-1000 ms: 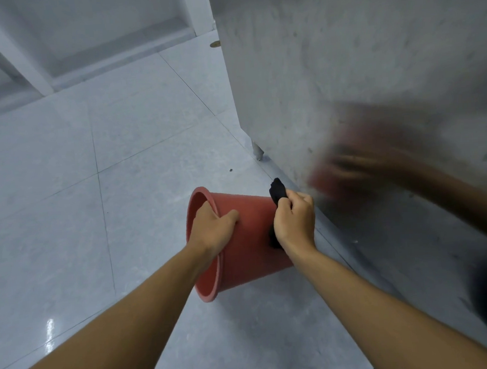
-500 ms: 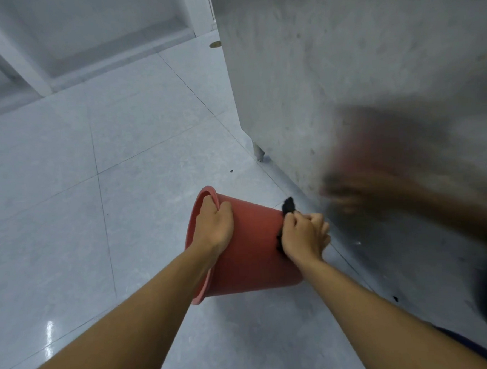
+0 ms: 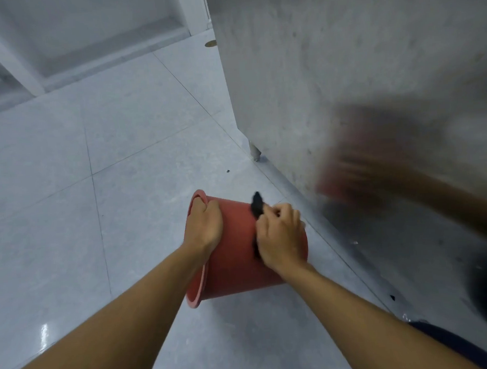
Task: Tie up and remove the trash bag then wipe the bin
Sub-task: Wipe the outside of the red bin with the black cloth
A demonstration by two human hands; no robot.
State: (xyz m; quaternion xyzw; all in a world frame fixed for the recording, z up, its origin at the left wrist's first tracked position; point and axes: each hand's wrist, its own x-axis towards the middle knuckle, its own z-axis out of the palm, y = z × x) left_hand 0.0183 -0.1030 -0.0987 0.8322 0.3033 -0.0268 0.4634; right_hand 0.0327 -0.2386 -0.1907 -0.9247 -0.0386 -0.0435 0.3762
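Red plastic bin [image 3: 236, 250] lies tipped on its side above the pale grey tiled floor [image 3: 95, 199] in the head view, mouth facing left and base facing right; whether it touches the floor cannot be determined. Left hand [image 3: 203, 226] grips the upper part of the rim, fingers curled over the edge into the mouth and pressed together, thumb on the outer wall. Right hand [image 3: 279, 236] is clenched around a black cloth [image 3: 257, 207] and holds it against the outer wall near the base end; the fingers are curled tight, and one end of the cloth projects above the knuckles. Both forearms enter from the bottom edge. Just right of the bin stands a brushed metal panel [image 3: 315, 66], raised on a short metal foot [image 3: 254, 152]; its surface carries a blurred red and dark reflection [image 3: 377, 162]. A small dark speck [image 3: 228, 171] lies on the floor beyond the bin. Dark blue fabric [image 3: 451, 342] shows at the lower right edge.
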